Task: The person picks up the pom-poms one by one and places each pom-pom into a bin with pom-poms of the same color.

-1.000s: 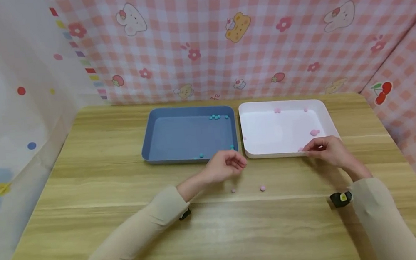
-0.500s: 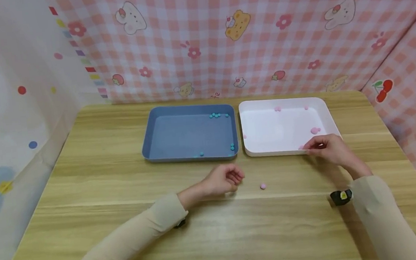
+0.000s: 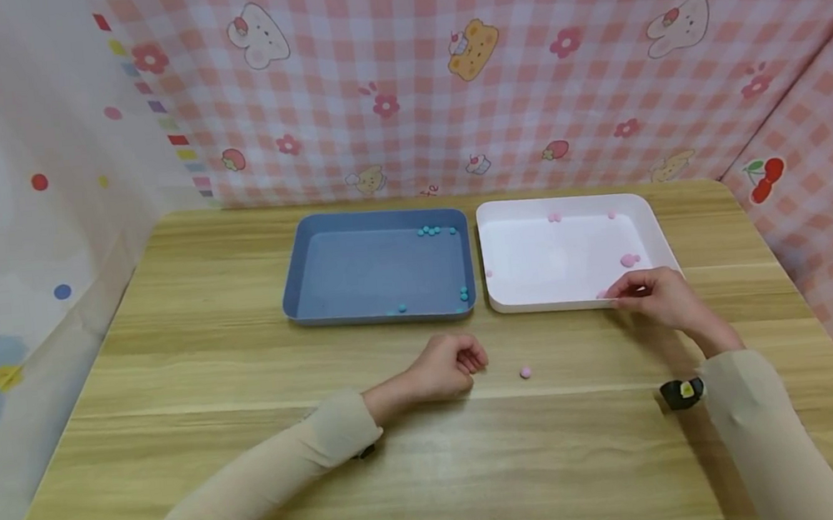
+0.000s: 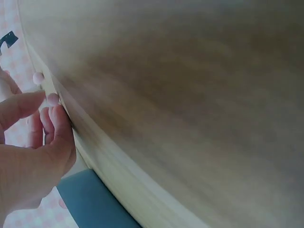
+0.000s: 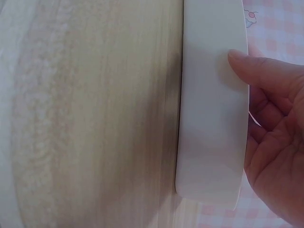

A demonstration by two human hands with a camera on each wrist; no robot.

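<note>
My left hand [image 3: 443,367] is low over the wooden table, in front of the blue-grey tray [image 3: 380,319]. In the left wrist view, its thumb and fingertips pinch a small round pink bead [image 4: 52,99]; the head view hides this one behind the hand. A second pink bead [image 3: 525,372] lies on the table just right of that hand. My right hand [image 3: 657,297] grips the near right wall of the white tray [image 3: 542,307]. Its thumb presses on the outside of the wall [image 5: 211,118], with the fingers over the rim on the inside.
Several teal beads [image 3: 429,231] lie along the edges of the blue-grey tray. Several pink beads [image 3: 630,260] are spread about the white tray, beside it. Behind the table [image 3: 482,471] hangs a pink checked cloth [image 3: 338,75].
My left hand has come down and toward me from the blue-grey tray's near corner to the closer pink bead, its fingers drawing together. The right hand has stayed on the white tray.
</note>
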